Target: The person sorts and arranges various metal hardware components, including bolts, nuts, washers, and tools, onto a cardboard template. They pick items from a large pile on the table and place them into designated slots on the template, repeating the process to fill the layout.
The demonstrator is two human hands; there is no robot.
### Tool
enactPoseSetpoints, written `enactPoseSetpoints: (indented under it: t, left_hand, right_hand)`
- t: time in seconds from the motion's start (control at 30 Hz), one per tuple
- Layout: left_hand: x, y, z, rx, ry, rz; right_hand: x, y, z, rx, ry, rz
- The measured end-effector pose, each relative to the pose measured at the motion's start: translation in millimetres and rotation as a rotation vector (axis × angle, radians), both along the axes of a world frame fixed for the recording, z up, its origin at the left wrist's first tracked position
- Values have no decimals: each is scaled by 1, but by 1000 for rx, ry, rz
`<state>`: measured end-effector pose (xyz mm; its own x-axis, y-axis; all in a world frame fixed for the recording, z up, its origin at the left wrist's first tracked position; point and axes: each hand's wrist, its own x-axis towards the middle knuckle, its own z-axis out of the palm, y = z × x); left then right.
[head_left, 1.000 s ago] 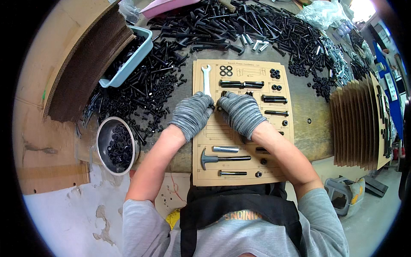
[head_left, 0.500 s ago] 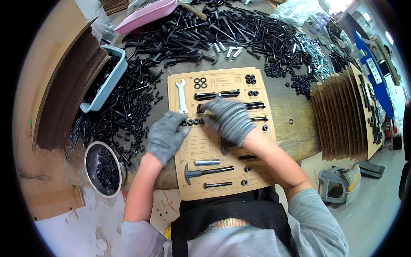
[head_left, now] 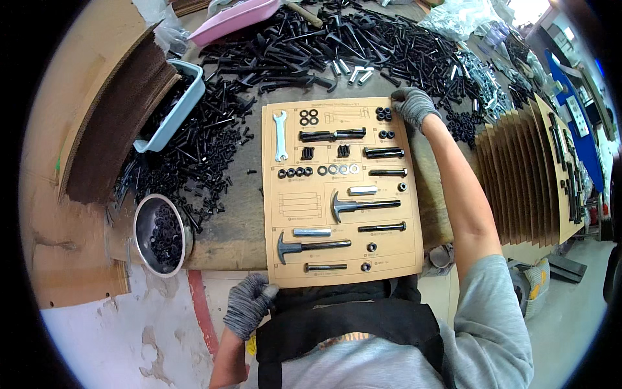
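Note:
A tan cardboard sheet (head_left: pixel 301 217) lies before me at the bench's front edge, with hardware set out on it. My left hand (head_left: pixel 249 305), in a grey knit glove, is closed on its near left corner. At the far right corner my right hand (head_left: pixel 414 107), gloved alike, grips the edge with bent fingers. The sheet carries an open-end wrench (head_left: pixel 280 137), black bolts (head_left: pixel 332 135), black nuts (head_left: pixel 295 172), silver washers (head_left: pixel 338 169), two silver sleeves (head_left: pixel 311 233) and two T-shaped black hooks (head_left: pixel 366 206). Several small black screws (head_left: pixel 308 153) stand in little groups.
Heaps of black bolts and hooks (head_left: pixel 311 48) cover the far bench. At left are a blue bin (head_left: pixel 170 113) and a metal bowl (head_left: pixel 162 236) of black pieces. A pink tray (head_left: pixel 233 21) sits behind. Cardboard sheets (head_left: pixel 518 175) stand upright at right.
Both hands have left the middle of the sheet: the left to its near left corner, the right to its far right corner. Screw groups and washers now show on it.

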<state>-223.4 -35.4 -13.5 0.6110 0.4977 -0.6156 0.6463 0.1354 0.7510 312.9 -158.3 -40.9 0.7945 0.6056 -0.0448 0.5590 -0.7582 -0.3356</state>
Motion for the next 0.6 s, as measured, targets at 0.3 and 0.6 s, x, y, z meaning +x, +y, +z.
enactPoseSetpoints:
  t: [0.3, 0.6]
  left_hand:
    - [-9, -7, -9, 27, -93, 111]
    - [-1, -6, -3, -243, -267, 301]
  right_hand:
    - [3, -31, -13, 571, 785, -304]
    - [-36, -60, 1, 663, 1086, -254]
